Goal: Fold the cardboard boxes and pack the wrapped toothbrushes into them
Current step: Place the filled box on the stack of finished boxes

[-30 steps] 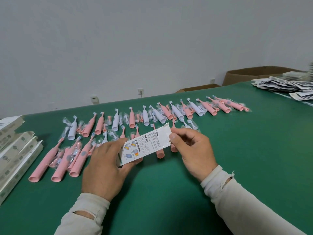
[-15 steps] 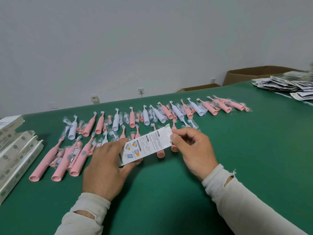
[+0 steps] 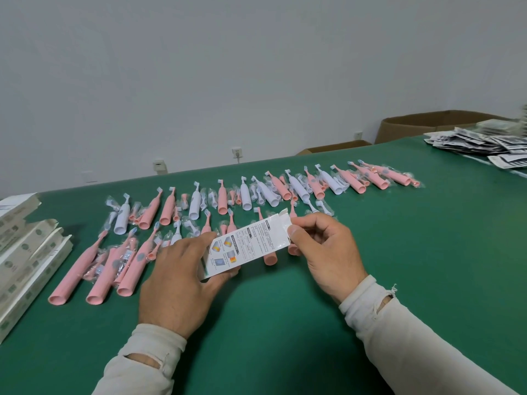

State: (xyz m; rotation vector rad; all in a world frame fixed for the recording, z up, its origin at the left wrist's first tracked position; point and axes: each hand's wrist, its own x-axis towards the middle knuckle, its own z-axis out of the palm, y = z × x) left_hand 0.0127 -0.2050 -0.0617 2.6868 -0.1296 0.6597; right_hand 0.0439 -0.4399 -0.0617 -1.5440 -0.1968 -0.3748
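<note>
A narrow white printed cardboard box [image 3: 251,243] is held between both hands just above the green table [image 3: 427,252], slanting up to the right. My left hand [image 3: 182,283] grips its lower left end. My right hand [image 3: 325,249] pinches its upper right end, where a small flap sticks up. Behind the box lie several wrapped toothbrushes [image 3: 273,192], pink and white, in loose rows across the table. Three larger pink toothbrushes [image 3: 94,269] lie at the left.
Several folded white boxes [image 3: 25,252] are stacked at the table's left edge. A heap of flat printed box blanks [image 3: 484,143] sits at the far right. Brown cartons [image 3: 413,126] stand behind the table against the grey wall.
The box has stayed between both hands with almost no shift; my right thumb and fingers have worked slightly at the flap on its upper end.
</note>
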